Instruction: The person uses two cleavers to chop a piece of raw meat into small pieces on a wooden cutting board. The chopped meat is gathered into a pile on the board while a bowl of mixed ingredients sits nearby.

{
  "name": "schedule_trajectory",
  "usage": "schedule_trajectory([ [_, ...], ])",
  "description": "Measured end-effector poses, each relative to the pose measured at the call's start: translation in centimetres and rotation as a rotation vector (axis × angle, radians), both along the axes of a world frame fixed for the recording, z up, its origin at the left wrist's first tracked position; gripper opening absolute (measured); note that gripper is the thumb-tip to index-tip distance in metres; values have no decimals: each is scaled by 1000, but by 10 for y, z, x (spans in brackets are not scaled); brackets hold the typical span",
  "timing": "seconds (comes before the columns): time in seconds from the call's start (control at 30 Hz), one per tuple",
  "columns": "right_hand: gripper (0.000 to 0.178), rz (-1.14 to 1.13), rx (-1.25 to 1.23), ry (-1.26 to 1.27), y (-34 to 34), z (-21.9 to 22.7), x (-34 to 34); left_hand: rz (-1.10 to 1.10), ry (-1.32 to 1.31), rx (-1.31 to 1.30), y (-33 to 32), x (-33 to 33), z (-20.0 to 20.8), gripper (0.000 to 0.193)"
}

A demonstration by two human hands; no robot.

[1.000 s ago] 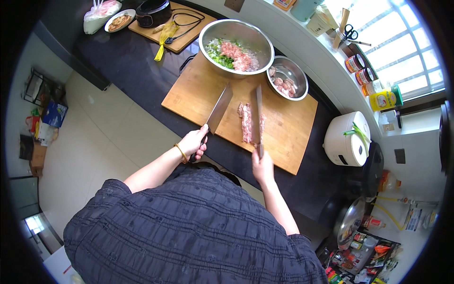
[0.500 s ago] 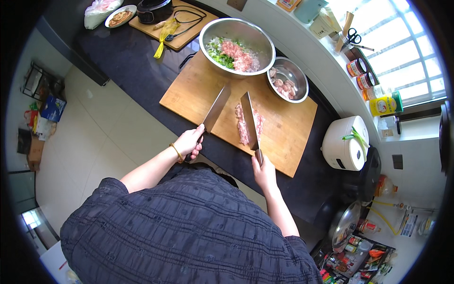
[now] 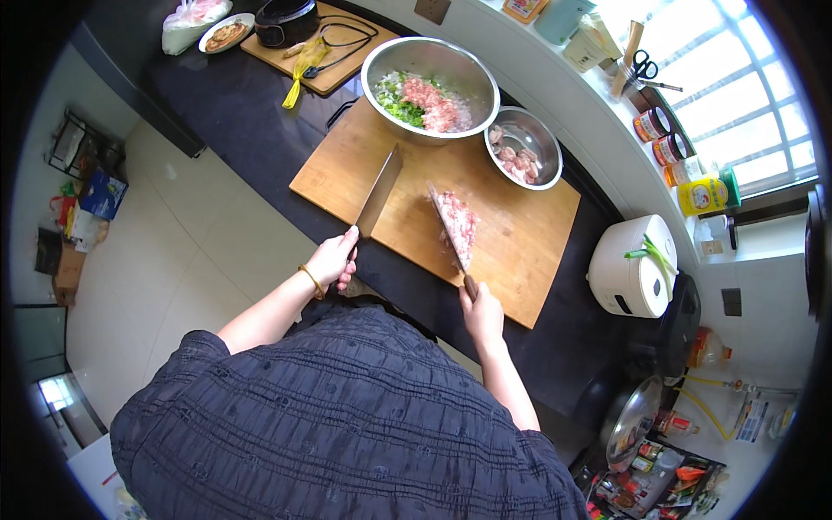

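Note:
My left hand (image 3: 336,258) is wrapped round the handle of a cleaver (image 3: 380,192), whose blade slants up over the left part of a wooden cutting board (image 3: 338,165). In my right hand (image 3: 483,314) is a second cleaver (image 3: 446,227), seen nearly edge-on along the left side of a heap of chopped raw meat (image 3: 460,218). Whether that blade touches the board is hard to see. Beyond the left cleaver, a large steel bowl (image 3: 475,78) holds minced meat and chopped green and white vegetables. Beside it, a smaller steel bowl (image 3: 548,149) contains pieces of raw meat.
A white rice cooker (image 3: 622,269) with green onion on its lid stands to the right. Far left are another board (image 3: 336,80) with a black appliance and cord, and a plate (image 3: 211,45) of flat cakes. Jars (image 3: 652,126) line the windowsill.
The right cleaver has turned from showing its broad side to nearly edge-on, and now lies left of the meat. My left hand and its cleaver have shifted slightly left.

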State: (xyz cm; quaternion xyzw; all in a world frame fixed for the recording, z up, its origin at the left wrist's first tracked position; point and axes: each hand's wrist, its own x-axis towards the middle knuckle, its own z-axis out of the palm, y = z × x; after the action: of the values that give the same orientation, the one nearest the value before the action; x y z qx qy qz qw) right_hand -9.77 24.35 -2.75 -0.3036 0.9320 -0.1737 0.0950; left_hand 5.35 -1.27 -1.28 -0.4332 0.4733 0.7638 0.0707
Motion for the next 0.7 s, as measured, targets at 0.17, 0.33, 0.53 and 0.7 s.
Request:
schedule_trajectory([
  [0.17, 33, -395, -301, -986, 9, 12, -24, 8, -12, -6, 5, -5, 5, 47],
  [0.33, 32, -358, -320, -994, 6, 43, -30, -50, -13, -30, 17, -14, 5, 47],
  [0.53, 29, -74, -376, -171, 0, 45, -12, -58, -1, -38, 23, -16, 0, 47],
  [0.7, 36, -29, 95, -191, -1, 30, -39, -69, 5, -62, 18, -17, -4, 47],
])
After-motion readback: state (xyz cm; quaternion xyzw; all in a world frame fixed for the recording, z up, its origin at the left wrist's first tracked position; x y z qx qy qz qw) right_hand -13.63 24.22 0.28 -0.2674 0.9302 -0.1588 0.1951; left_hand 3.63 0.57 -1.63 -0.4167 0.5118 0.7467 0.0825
